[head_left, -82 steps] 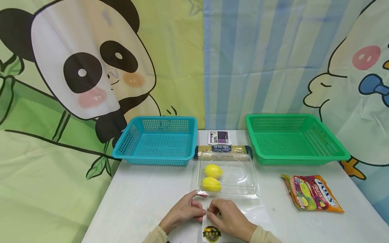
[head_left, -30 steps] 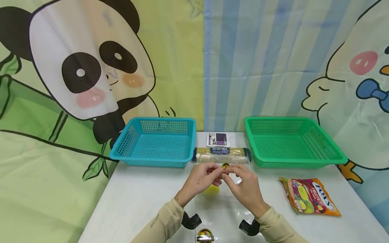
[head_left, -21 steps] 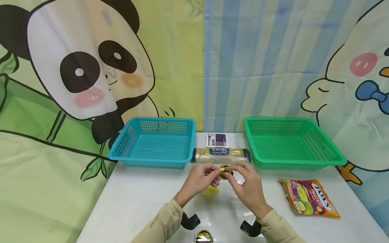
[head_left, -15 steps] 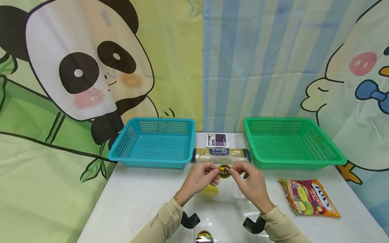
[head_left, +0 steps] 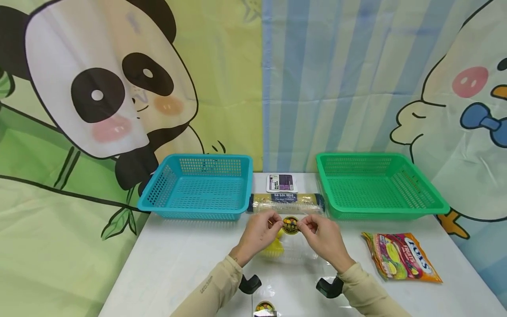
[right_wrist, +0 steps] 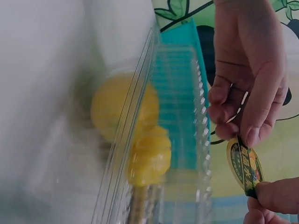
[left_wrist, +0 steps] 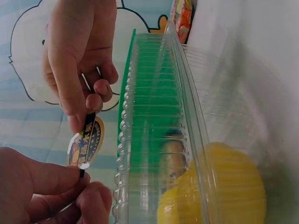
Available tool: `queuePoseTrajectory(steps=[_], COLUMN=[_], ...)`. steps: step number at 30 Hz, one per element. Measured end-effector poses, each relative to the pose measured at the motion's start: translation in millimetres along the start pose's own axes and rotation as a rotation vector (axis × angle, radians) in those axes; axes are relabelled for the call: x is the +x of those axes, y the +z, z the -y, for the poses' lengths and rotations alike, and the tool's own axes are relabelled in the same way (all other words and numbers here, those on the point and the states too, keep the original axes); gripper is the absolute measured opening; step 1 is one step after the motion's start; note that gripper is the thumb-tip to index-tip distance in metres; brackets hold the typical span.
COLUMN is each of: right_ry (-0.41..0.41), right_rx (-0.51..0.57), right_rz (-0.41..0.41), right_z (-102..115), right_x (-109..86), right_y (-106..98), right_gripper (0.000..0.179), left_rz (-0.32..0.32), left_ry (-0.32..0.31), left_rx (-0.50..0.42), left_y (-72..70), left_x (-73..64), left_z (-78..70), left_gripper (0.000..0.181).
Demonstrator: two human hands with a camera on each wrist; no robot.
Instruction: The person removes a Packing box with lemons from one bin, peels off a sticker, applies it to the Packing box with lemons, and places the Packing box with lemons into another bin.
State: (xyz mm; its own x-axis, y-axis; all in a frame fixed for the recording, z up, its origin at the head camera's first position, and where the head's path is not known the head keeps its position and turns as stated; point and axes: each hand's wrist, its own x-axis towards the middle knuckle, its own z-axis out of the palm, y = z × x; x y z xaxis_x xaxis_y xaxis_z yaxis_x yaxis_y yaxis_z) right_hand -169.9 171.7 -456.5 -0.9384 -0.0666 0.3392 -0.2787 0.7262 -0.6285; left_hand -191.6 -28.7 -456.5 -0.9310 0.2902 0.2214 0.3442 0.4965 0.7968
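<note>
Just below center of the frame, the left hand [head_left: 258, 232] and right hand [head_left: 325, 237] pinch opposite ends of a round sticker [head_left: 291, 225].
It lies midway between them, length running left to right, above and apart from a clear box [head_left: 302, 251] holding lemons [head_left: 273, 250].

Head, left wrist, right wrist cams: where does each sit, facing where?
Head: on the head, looking forward and down at table, clear box, label; left hand, right hand and sleeves show.
Left wrist: on left wrist, facing rightward past the label to the green basket; both hands show.
Right wrist: on right wrist, facing leftward past the label to the blue basket; both hands show.
Shared: both wrist views show the label and box, from opposite sides.
</note>
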Motion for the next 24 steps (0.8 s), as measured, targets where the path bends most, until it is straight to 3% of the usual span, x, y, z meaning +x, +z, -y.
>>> queuePoseTrajectory(steps=[5,11,17,24], right_ry=[-0.028,-0.013,-0.015,-0.024], right_rx=[-0.085,-0.13,-0.159,-0.206], right_rz=[0.031,0.076,0.061,0.028], right_z=[-2,-6,-10,-14], right_x=[4.7,5.4,7.0,8.8], right_y=[3,8,12,15], right_gripper=[0.02,0.021,0.022,0.02], left_rz=[-0.021,-0.006,-0.004,-0.009], left_ry=[0.023,-0.012,-0.019,-0.057], left_rx=[0.164,0.298,0.37,0.386], left_y=[4.6,7.3,11.5,15.9], left_x=[3.7,5.6,8.4,11.1], left_z=[2.6,4.7,5.1,4.9], left_gripper=[0.013,0.015,0.017,0.02])
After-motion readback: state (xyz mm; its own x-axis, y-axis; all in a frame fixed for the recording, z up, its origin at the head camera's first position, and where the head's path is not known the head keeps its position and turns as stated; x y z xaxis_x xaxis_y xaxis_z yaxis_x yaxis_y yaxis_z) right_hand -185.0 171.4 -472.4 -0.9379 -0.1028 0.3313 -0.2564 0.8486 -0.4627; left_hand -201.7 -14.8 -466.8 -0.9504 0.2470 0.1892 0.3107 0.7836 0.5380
